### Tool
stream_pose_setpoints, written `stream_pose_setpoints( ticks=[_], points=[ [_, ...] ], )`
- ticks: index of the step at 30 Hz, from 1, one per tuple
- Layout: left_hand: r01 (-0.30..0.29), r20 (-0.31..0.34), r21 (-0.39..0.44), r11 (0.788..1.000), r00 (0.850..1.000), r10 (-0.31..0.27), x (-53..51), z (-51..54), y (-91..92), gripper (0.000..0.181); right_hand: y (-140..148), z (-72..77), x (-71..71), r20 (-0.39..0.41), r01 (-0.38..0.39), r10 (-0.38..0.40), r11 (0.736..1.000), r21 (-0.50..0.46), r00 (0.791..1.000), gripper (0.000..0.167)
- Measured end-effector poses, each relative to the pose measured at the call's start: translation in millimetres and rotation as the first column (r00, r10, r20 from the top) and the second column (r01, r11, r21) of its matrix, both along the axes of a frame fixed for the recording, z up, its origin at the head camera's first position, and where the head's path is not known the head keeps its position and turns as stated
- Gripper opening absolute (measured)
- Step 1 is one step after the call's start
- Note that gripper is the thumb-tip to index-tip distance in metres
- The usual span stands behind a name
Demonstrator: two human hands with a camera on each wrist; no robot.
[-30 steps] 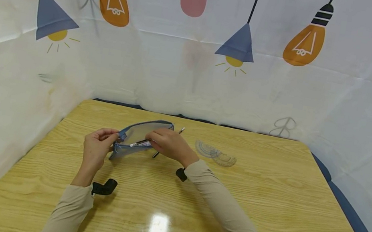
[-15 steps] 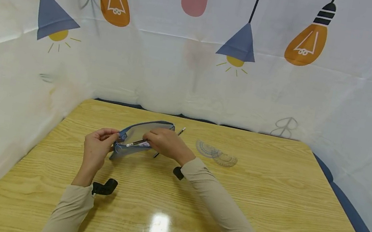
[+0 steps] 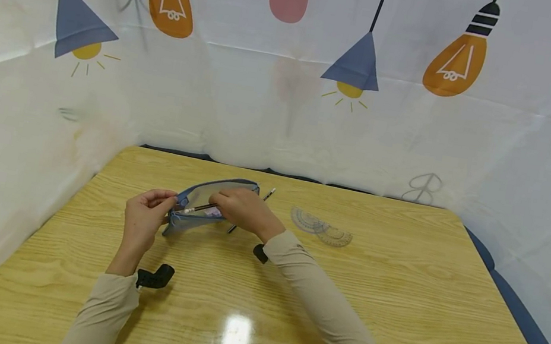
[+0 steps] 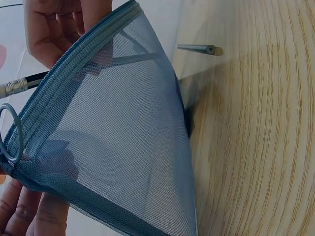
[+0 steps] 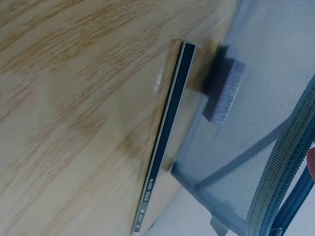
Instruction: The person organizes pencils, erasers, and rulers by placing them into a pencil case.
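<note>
A blue mesh zip pouch (image 3: 186, 224) stands with its mouth apart near the table's back. My left hand (image 3: 144, 217) pinches its left end by the zipper, where a ring hangs (image 4: 11, 132). At the pouch's mouth, my right hand (image 3: 245, 210) holds a dark pencil (image 3: 201, 207), its white eraser end pointing left. Through the mesh in the right wrist view, part of a pencil (image 5: 241, 157) shows inside, along with a dark-and-pale block (image 5: 224, 88). My right fingertips are mostly hidden in the head view.
A second pencil (image 5: 165, 128) lies on the wooden table (image 3: 394, 311) just right of the pouch, partly behind my right hand in the head view. Further right lie two clear protractors (image 3: 308, 220), overlapping. Printed cloth (image 3: 285, 107) hangs behind the table.
My right hand has shifted slightly left, carrying the pencil, whose eraser end is now closer to the pouch's left end. My left hand and the pouch stay almost still.
</note>
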State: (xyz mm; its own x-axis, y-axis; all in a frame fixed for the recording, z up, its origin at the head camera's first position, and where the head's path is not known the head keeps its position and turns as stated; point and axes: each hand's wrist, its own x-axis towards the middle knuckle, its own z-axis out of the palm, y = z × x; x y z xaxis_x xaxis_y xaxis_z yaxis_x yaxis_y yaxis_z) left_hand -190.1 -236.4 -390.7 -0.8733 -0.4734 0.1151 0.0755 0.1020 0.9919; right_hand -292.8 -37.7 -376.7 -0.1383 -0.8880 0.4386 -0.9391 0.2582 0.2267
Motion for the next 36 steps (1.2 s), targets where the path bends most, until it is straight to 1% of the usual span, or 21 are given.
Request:
stream_pose_setpoints(
  ticks=[8, 19, 25, 31, 36],
  points=[
    [0.003, 0.0, 0.004, 1.0, 1.0, -0.003, 0.1, -0.1, 0.2, 0.022, -3.3, 0.6, -0.3, -0.065, 0.048, -0.045, 0.998, 0.046, 0.997, 0.007],
    [0.009, -0.002, 0.003, 1.0, 1.0, -0.009, 0.8, 0.9, 0.2, 0.022, -8.8, -0.9, -0.5, -0.097, 0.082, -0.073, 0.993, 0.089, 0.993, 0.009],
    [0.011, -0.006, 0.0, 1.0, 1.0, -0.011, 0.4, 0.8, 1.1, 0.021, -12.4, -2.1, -0.8, -0.092, 0.094, -0.083, 0.989, 0.118, 0.992, 0.011],
    [0.006, 0.005, -0.006, 1.0, 1.0, -0.006, 0.0, 0.6, 1.4, 0.021, -11.0, -1.1, 1.2, -0.067, 0.075, -0.067, 0.989, 0.128, 0.996, 0.008],
    [0.0, 0.013, -0.004, 1.0, 1.0, 0.0, 0.3, 0.5, 1.4, 0.02, -10.2, -0.5, 1.4, -0.068, 0.062, -0.054, 0.991, 0.123, 0.996, 0.009]
  ],
)
